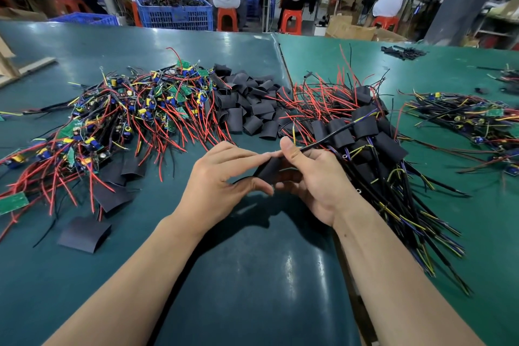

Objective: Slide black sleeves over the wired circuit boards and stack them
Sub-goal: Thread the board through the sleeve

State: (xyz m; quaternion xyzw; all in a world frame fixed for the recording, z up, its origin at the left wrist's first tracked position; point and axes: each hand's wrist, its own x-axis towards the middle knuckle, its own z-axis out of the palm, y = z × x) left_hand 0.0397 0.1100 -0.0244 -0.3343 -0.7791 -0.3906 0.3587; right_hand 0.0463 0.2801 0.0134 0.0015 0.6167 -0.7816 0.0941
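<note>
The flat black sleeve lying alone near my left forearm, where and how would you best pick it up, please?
Probably pinch the flat sleeve at its curved open end facing the person, coming from above with the left hand. It lies flat on the table, apart from the wire pile, and that edge seems slightly lifted for fingers.

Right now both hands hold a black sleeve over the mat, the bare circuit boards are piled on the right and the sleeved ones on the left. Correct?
Sides are swapped. In the head view the bare circuit boards lie on the left and the sleeved ones on the right. The left hand and right hand do hold a black sleeve over the mat.
</note>
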